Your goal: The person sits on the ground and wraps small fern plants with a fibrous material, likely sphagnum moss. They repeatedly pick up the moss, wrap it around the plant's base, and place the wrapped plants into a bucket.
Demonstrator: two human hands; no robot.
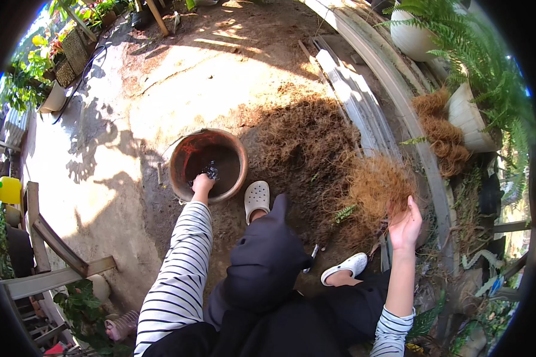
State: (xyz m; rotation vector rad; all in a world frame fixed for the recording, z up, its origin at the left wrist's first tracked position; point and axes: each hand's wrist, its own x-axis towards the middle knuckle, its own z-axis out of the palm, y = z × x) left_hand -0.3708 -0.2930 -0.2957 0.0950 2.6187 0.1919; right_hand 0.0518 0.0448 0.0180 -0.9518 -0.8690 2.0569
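My left hand (203,183) reaches into a round reddish-brown basin (242,163) with dark liquid in it. Its fingers are curled at the liquid's surface, which glints around them, and I cannot tell whether they grip anything. On the right, my right hand (405,230) holds the near edge of a loose clump of light brown plant fibre (373,187), its fingers partly hidden behind the strands. A broad heap of darker brown fibre and soil (303,134) lies between the basin and that clump. A small green fern frond (345,213) rests at the clump's lower left.
Long pale boards (355,89) lie right of the heap, beside a curved ledge (411,116). Past it stand white pots (469,118) with ferns and brown fibre bundles (442,134). My white clogs (257,198) flank the heap's near side. A wooden frame (62,276) stands at lower left.
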